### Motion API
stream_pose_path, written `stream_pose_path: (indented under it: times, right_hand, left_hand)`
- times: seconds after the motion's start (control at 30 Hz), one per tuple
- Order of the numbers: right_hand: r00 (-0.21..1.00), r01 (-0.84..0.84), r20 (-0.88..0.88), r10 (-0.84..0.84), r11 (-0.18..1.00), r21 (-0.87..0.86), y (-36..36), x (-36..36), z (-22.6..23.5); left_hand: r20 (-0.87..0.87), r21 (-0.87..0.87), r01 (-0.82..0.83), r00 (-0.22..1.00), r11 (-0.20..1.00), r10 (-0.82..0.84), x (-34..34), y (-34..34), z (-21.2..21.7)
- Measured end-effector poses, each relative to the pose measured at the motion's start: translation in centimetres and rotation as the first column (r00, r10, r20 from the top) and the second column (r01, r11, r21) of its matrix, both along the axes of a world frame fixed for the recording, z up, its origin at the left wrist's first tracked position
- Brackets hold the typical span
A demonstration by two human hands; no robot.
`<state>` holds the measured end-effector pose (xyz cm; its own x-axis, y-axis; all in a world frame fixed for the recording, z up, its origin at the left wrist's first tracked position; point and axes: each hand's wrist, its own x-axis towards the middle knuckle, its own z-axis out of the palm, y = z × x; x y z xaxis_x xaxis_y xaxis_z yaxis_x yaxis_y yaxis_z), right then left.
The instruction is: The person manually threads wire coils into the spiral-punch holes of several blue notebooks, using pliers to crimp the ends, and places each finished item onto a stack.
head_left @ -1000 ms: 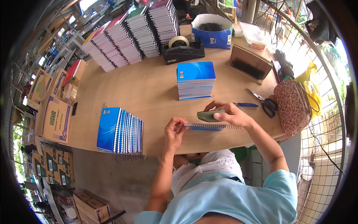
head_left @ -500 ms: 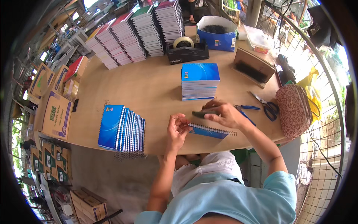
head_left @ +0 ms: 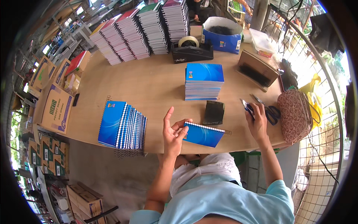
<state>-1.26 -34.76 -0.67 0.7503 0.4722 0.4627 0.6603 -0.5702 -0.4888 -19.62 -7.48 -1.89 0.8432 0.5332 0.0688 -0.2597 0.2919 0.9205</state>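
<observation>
Left hand (head_left: 173,131) is spread, palm up, its fingertips touching the near-left corner of a blue notebook (head_left: 203,134) at the table (head_left: 156,86) edge. Right hand (head_left: 257,121) seems to pinch a blue pen (head_left: 246,108) beside scissors (head_left: 266,109). The notebook's spiral runs left-right, nearer the left hand; a dark block (head_left: 214,112) lies just behind.

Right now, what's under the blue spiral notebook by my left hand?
The blue spiral notebook lies flat on the wooden table, the left hand touching its edge. Anything beneath its cover is hidden.
</observation>
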Motion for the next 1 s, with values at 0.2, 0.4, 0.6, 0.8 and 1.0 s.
stream_pose_path:
  times: [0.2,0.4,0.6,0.8,1.0]
  right_hand:
    - [0.787,-0.477,0.352,0.507,0.862,-0.174,6.8,-2.0,9.6]
    - [0.481,-0.541,0.589,0.65,0.748,-0.384,10.0,-2.2,10.2]
    - [0.403,-0.55,0.587,0.702,0.698,-0.458,10.4,-1.9,10.1]
    - [0.755,-0.617,-0.018,0.656,0.7,-0.36,9.3,-3.8,10.4]
    - [0.863,-0.493,0.156,0.48,0.868,0.056,7.3,-2.9,11.9]
  left_hand:
    - [-0.01,0.027,0.044,0.999,0.999,-0.043,-0.2,-0.5,1.8]
    - [-0.08,0.045,0.014,0.997,0.999,-0.01,-0.4,-0.8,2.5]
    - [-0.126,0.057,0.02,0.992,0.998,-0.012,-0.7,-0.6,2.4]
    - [-0.05,0.274,-0.119,0.989,0.954,0.138,-0.9,-2.1,2.5]
    - [0.0,0.506,-0.232,0.963,0.831,0.269,-4.0,-1.5,6.6]
